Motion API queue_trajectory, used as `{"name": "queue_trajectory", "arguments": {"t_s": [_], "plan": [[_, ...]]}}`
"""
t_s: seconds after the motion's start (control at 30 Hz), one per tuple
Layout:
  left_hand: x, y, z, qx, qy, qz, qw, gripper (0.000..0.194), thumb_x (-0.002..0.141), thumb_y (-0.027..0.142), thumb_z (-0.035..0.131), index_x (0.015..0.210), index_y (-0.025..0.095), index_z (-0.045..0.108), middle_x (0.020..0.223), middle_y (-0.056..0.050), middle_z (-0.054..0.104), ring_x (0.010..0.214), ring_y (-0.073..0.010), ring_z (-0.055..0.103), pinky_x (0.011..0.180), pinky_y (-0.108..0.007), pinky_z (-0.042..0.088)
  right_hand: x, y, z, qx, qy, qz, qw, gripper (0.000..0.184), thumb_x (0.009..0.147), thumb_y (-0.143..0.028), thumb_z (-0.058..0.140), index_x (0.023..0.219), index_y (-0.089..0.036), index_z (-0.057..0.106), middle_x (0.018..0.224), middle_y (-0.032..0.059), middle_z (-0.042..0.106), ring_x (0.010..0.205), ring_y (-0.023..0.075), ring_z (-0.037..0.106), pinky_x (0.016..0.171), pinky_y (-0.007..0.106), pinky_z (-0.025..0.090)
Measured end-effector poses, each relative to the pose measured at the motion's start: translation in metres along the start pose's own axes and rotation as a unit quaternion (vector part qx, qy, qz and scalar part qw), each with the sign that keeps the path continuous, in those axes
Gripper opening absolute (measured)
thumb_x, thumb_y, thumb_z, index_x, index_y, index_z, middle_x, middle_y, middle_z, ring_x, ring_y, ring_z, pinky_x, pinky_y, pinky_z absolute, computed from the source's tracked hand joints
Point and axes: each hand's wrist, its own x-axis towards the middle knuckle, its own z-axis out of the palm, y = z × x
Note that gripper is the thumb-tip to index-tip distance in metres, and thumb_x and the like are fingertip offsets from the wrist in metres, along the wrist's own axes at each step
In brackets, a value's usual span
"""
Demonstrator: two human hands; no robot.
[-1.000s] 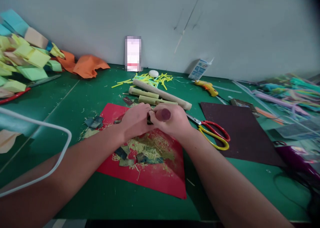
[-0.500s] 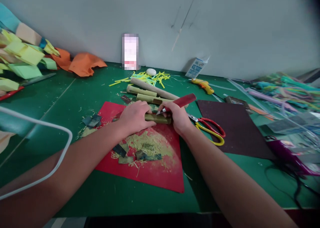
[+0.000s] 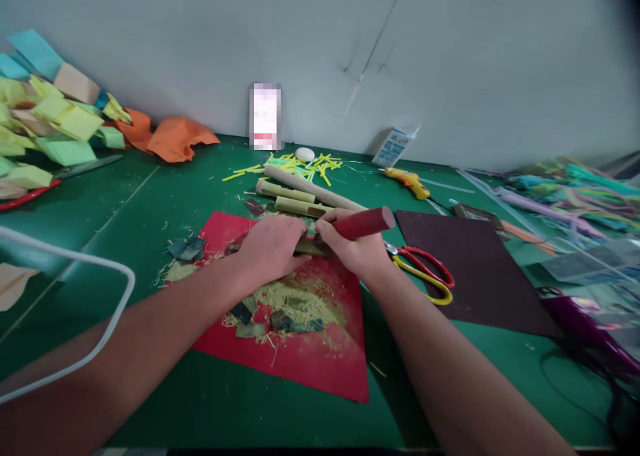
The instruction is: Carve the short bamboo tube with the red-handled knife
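My left hand (image 3: 273, 246) presses down on a short green bamboo piece (image 3: 311, 246) that lies across the top of a red sheet (image 3: 310, 349). My right hand (image 3: 350, 249) grips a red-handled knife (image 3: 363, 223), its tip hidden against the bamboo between my two hands. Pale shavings and dark bark chips (image 3: 285, 306) lie heaped on the sheet just below my hands.
More bamboo sticks (image 3: 300, 193) and yellow-green strips (image 3: 300, 163) lie behind. Red-and-yellow scissors (image 3: 425, 269) and a dark sheet (image 3: 475, 269) are to the right, a yellow cutter (image 3: 407, 179) farther back. Coloured paper is piled at left (image 3: 55, 129), and plastic bags at right (image 3: 575, 196).
The knife handle has swung from pointing at me to lying out to the right, and the blade has drawn back toward my left hand along the bamboo. The left hand stays put.
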Motion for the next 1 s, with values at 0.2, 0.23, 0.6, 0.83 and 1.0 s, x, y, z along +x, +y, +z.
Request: {"name": "queue_trajectory", "arguments": {"t_s": [0.2,0.23,0.6,0.83,1.0], "plan": [[-0.001,0.0,0.001,-0.012,0.022,0.022,0.999,0.031,0.082,0.031,0.062,0.109,0.015,0.063,0.1,-0.011,0.069,0.097,-0.0297,0.063,0.082,-0.043,0.048,-0.001,0.006,0.001,0.072,0.047,0.029,0.996,0.025,0.082,-0.043,0.063,0.073,-0.02,0.065,0.062,-0.001,0.057,0.057,0.013,0.049,0.057,0.03,0.04],[-0.001,0.0,0.002,-0.013,0.027,0.026,0.999,0.034,0.082,0.03,0.062,0.112,0.015,0.062,0.101,-0.011,0.069,0.098,-0.0295,0.063,0.083,-0.043,0.048,-0.001,0.007,0.001,0.08,0.064,0.036,0.994,0.025,0.082,-0.043,0.063,0.073,-0.02,0.065,0.061,-0.0011,0.056,0.056,0.013,0.049,0.056,0.03,0.04],[-0.001,-0.003,0.002,-0.027,0.05,0.026,0.998,0.058,0.09,0.026,0.057,0.146,0.022,0.042,0.117,-0.01,0.062,0.109,-0.0279,0.058,0.089,-0.04,0.047,-0.004,0.006,0.002,0.151,0.053,0.021,0.987,0.023,0.083,-0.042,0.064,0.074,-0.021,0.067,0.064,0.0006,0.059,0.054,0.013,0.048,0.054,0.03,0.041],[-0.003,-0.001,-0.001,0.023,0.056,0.04,0.997,0.068,0.09,0.017,0.051,0.154,0.024,0.031,0.11,-0.009,0.061,0.104,-0.0276,0.056,0.084,-0.038,0.046,-0.004,0.0,0.001,0.134,0.013,0.003,0.991,0.018,0.08,-0.038,0.064,0.073,-0.022,0.067,0.061,-0.0005,0.058,0.055,0.014,0.051,0.057,0.031,0.043],[-0.003,-0.001,-0.001,0.033,0.063,0.049,0.996,0.071,0.09,0.016,0.051,0.156,0.024,0.026,0.108,-0.008,0.061,0.103,-0.0266,0.056,0.083,-0.037,0.046,-0.004,-0.003,-0.003,0.102,0.01,-0.009,0.995,0.014,0.079,-0.034,0.065,0.069,-0.024,0.066,0.065,0.0017,0.061,0.064,0.0187,0.059,0.061,0.034,0.046]]}}
